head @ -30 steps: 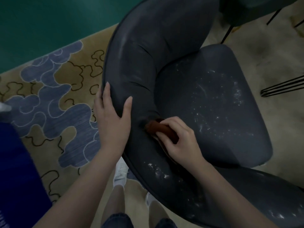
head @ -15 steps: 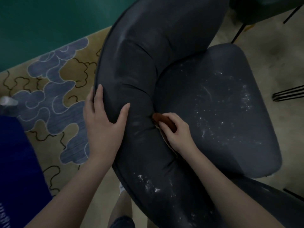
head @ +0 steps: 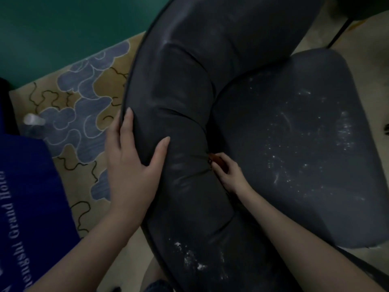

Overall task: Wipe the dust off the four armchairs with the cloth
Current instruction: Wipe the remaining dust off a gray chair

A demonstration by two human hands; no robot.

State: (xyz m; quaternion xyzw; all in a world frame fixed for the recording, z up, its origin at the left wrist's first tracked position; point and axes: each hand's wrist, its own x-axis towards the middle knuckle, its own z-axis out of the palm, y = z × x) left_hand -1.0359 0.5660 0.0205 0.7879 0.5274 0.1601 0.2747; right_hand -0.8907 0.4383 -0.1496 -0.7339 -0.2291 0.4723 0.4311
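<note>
A dark grey armchair [head: 210, 81] fills the view, with its curved padded back on the left and its seat cushion [head: 294, 133] on the right. White dust specks lie on the seat and on the lower back padding. My left hand [head: 132, 161] rests flat on the back's outer edge, thumb on the padding. My right hand [head: 228, 172] grips a small reddish-brown cloth [head: 216, 160] and pushes it into the crease between back and seat. Most of the cloth is hidden.
A patterned blue and tan carpet [head: 80, 106] lies to the left, below a green wall [head: 63, 28]. A dark blue fabric with lettering [head: 27, 197] sits at lower left beside a clear bottle [head: 33, 121]. Another chair's thin black leg [head: 339, 32] stands at top right.
My right hand has slid the cloth deeper into the crease, so less of it shows. My left hand has stayed on the back's edge. The view has shifted closer.
</note>
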